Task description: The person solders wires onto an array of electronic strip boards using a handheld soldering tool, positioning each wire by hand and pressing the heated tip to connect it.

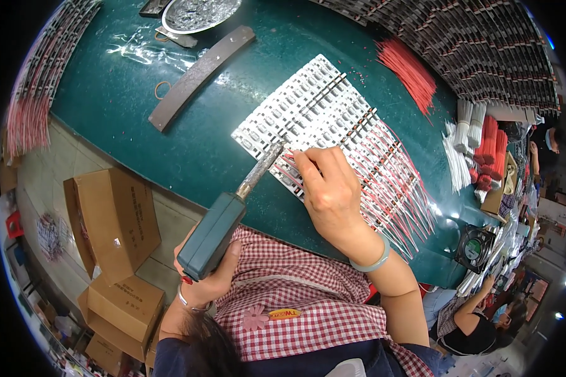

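Observation:
My left hand point(216, 280) is wrapped round the handle of a dark green soldering gun point(212, 234). Its metal tip points up and right onto a white panel of small circuit boards point(308, 94), lying at a slant on the green table. Close to that tip, the thumb and forefinger of my right hand point(331, 193) are pinched at the end of a red wire, on the panel's near edge. Rows of red and white wires point(404, 191) trail from the panel's right part toward me. My right hand hides some of the panel and wires.
A curved-looking grey bar point(201, 78) and a metal dish point(201, 14) lie farther left. Loose red wires point(409, 72), white wire bundles point(464, 125) and a black fan point(475, 247) are at right. Stacked boards point(465, 44) line the back. Cardboard boxes point(122, 220) stand lower left; a co-worker point(475, 320) sits lower right.

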Motion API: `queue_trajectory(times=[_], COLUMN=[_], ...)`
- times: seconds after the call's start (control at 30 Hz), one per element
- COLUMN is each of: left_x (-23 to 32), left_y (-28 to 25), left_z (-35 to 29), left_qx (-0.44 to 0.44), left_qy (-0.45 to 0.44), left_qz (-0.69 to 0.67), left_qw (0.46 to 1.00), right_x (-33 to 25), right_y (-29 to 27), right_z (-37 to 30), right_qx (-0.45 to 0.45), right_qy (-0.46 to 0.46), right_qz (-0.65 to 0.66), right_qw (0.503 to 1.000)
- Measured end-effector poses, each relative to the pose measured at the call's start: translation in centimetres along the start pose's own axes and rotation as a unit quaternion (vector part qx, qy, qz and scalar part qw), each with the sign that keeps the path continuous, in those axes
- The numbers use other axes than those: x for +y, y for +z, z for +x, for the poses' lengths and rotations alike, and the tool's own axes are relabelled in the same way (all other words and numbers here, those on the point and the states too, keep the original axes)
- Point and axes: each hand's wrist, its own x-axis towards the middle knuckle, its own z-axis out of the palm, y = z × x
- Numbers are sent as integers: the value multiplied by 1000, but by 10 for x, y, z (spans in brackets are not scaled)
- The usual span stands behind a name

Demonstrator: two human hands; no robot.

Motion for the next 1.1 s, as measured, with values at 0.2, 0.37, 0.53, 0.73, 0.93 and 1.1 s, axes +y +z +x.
queue_trajectory(times=[0.2,0.37,0.53,0.73,0.93,1.1], left_x=[-1,-1,1,4,5,5], left_y=[4,7,9,13,10,8], left_z=[5,7,13,17,14,9], left_qx=[-4,-17,-23,-24,-45,-30], left_qy=[42,44,69,44,2,-26], left_qz=[17,26,36,2,15,4], left_qw=[999,999,997,999,999,999], right_x=[6,11,11,12,11,10], right_y=[-5,-2,-2,0,1,0], right_z=[2,2,4,4,5,4], right_qx=[16,19,21,27,22,18], right_qy=[3,4,2,2,3,5], right_qz=[5,2,-8,-20,-18,-17], right_qw=[1000,1000,1000,999,1000,1000])
